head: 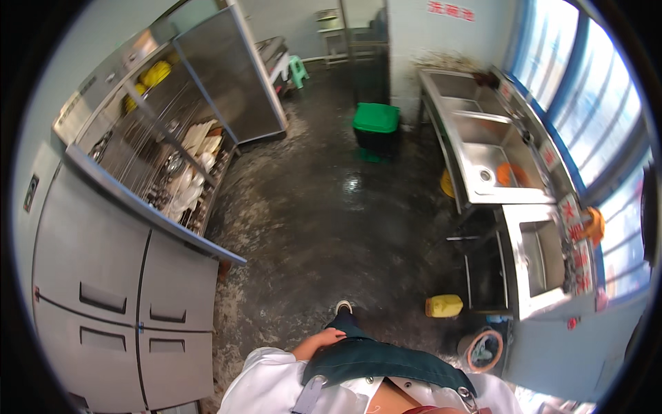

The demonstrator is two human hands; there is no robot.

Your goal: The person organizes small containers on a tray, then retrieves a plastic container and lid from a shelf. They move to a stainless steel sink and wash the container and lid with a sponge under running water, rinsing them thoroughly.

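Note:
My left hand (pixel 331 336) rests low against the left side of my dark green apron (pixel 388 359), its fingers close together and nothing seen in it; whether the fingers are closed is unclear. My right hand is out of view. Before me, one light-toed shoe (pixel 343 305) stands on the dark, wet-looking floor (pixel 320 227). A yellow plastic jug (pixel 445 306) lies on the floor to the right, beside a bin with an orange rim (pixel 485 368) and a bag inside.
Stainless steel sinks (pixel 481 199) line the right under barred windows. A green-lidded bin (pixel 376 118) stands ahead. On the left are a steel refrigerator (pixel 178 290) and a rack of dishes with its door (pixel 232 77) swung out. Farther back is a green stool (pixel 298 71).

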